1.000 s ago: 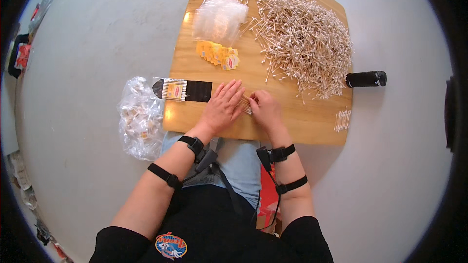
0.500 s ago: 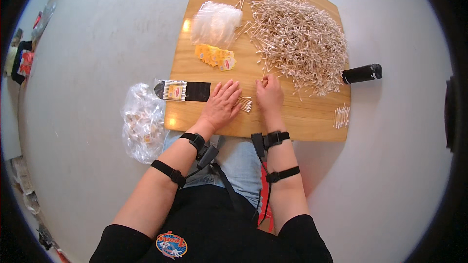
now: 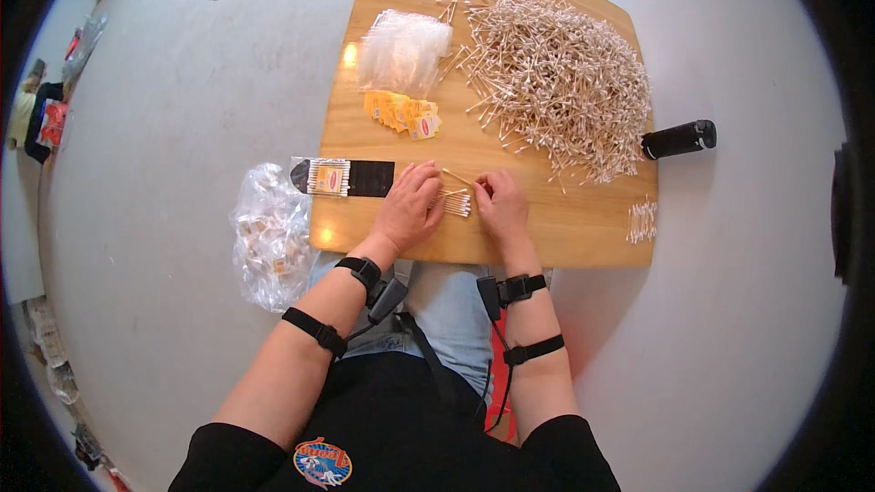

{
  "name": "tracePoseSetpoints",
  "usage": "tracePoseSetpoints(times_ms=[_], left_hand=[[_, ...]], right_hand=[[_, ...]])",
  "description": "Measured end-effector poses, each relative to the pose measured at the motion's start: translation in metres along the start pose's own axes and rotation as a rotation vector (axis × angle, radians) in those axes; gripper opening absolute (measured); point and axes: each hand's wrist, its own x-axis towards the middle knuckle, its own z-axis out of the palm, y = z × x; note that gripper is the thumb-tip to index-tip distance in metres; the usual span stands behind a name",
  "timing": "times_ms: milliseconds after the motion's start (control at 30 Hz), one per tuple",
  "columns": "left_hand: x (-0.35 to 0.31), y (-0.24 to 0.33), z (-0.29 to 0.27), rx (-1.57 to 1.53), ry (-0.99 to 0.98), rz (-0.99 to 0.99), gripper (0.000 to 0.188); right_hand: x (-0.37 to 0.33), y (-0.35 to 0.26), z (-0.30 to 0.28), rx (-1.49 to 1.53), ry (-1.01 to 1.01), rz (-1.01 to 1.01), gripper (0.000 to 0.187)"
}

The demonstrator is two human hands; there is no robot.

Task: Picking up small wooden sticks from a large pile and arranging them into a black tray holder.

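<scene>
My right hand [image 3: 502, 210] pinches a single cotton swab [image 3: 458, 177], which points up and left from the fingertips. Just below it, a small row of cotton swabs [image 3: 458, 204] lies on the table between my hands. My left hand [image 3: 408, 207] rests at the left side of this row with its fingers laid out on the table, covering the swabs' left ends. Left of that hand is a black strip [image 3: 372, 179]. On the strip's left part, a clear bag holds lined-up swabs and a yellow card [image 3: 329, 179].
A large heap of swabs [image 3: 565, 82] covers the table's far right. Clear bags [image 3: 401, 50] and yellow cards [image 3: 401, 113] lie far left. Loose swabs [image 3: 641, 221] sit at the right edge, near a black cylinder [image 3: 679, 139]. A filled plastic sack [image 3: 269, 237] lies left of the table.
My right hand has come nearer, down from the heap's edge, with a swab now plainly showing in its fingers. My left hand's fingers have bent and drawn slightly left, baring more of the row.
</scene>
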Motion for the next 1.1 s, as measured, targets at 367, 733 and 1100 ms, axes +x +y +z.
tracePoseSetpoints(times_ms=[367,733,1100], left_hand=[[0.001,0.006,0.003,0.148,-0.058,0.006,0.043],[0.002,0.004,-0.001,-0.054,0.02,-0.066,0.038],[0.005,0.003,-0.001,0.096,-0.078,0.0,0.036]], right_hand=[[-0.001,-0.017,-0.01,0.055,-0.184,-0.122,0.009],[-0.002,0.007,-0.016,0.267,-0.052,0.102,0.009],[0.07,-0.014,0.011,-0.026,0.255,-0.035,0.025]])
